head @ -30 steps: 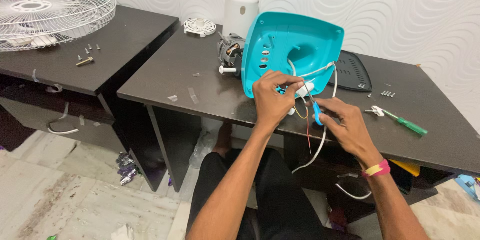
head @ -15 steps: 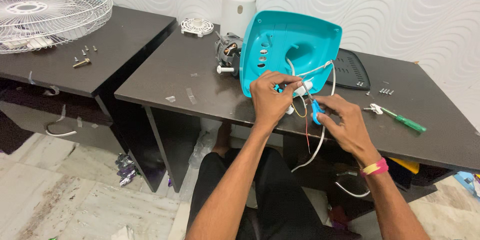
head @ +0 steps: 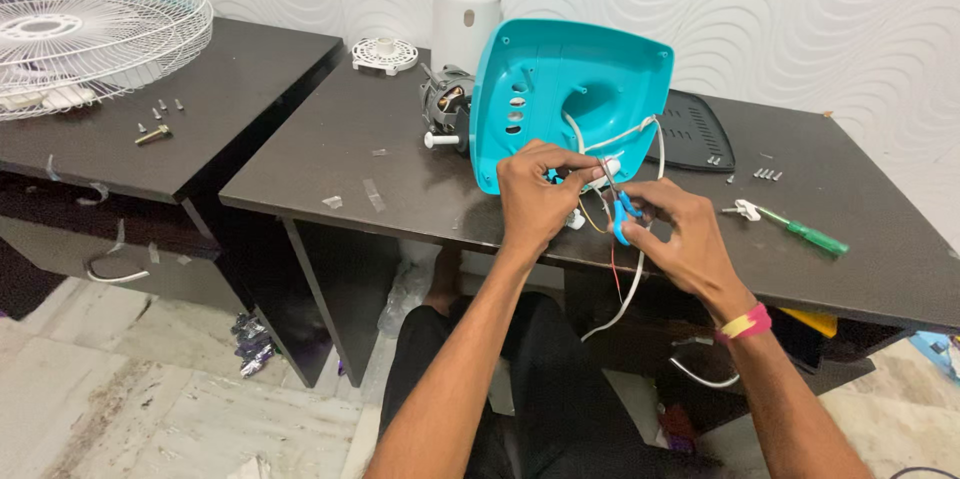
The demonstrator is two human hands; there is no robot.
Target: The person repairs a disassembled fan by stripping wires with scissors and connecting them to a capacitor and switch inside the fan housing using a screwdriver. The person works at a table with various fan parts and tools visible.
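A: Where are the wires, going by the turquoise moulded-plastic fan base (head: 560,89) standing on edge on the dark wooden desk (head: 300,154)?

B: Right at its lower front edge. A bundle of thin white, yellow and red wires (head: 600,174) comes out of the hollow underside of the base, and a white cord (head: 625,284) drops from there over the desk's near edge.

A: How would they handle?

B: I'd judge them light and limp, easy to bend, and the thin strands could snap or pull off their joints if tugged. Best taken close to the ends, pinched between fingertips, not hauled by the cord.

A: The hands?

B: The left hand (head: 535,194) is raised in front of the base, wrist bent, thumb and forefinger pinching the wires. The right hand (head: 675,234), just to the right of that edge, is curled around a small blue-handled tool (head: 622,214), the tip pointed at the wire ends; I can't tell its exact kind. Both forearms reach up from below the desk edge, the right wrist with a pink and yellow band (head: 745,322).

A: What else sits near the base?

B: Behind its left side, a bare electric motor (head: 445,109) and a white cylindrical cover (head: 465,14). Right of it, a black grilled plate (head: 695,129) and a green-handled screwdriver (head: 800,232).
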